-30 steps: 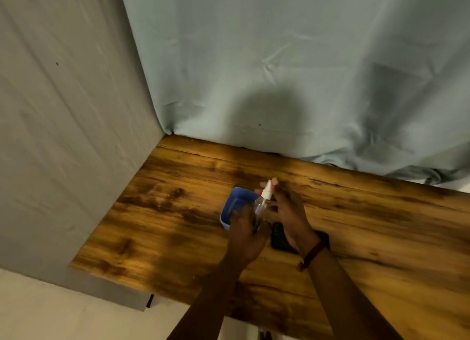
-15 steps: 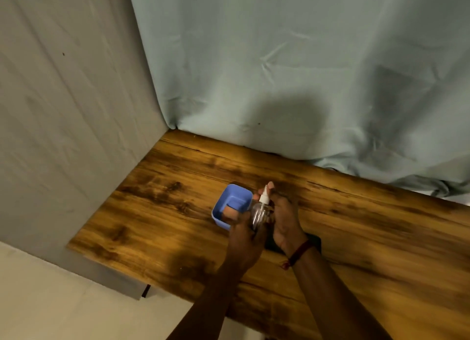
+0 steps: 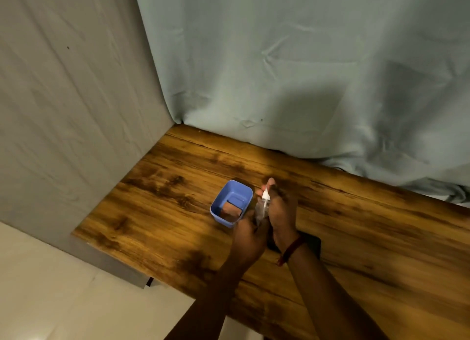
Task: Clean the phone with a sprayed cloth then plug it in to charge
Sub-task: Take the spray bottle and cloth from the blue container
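Note:
A small clear spray bottle (image 3: 262, 207) with a white nozzle is held upright between both hands, just right of a blue container (image 3: 237, 183). My left hand (image 3: 250, 238) grips the bottle's lower body. My right hand (image 3: 282, 212) wraps its upper part, one fingertip over the nozzle. A brownish folded cloth (image 3: 230, 210) lies inside the blue container. The black phone (image 3: 312, 243) lies flat on the wooden table (image 3: 165, 199), mostly hidden under my right wrist.
A grey-blue curtain (image 3: 279, 72) hangs along the table's back edge, and a grey cloth-covered wall (image 3: 63, 110) closes the left side. The table's front-left corner (image 3: 76, 234) drops off to a pale floor (image 3: 50, 301). No charger or cable is visible.
My hands with the bottle have drawn back off the blue container, so the cloth inside it shows. The view has tilted, and the phone has not moved.

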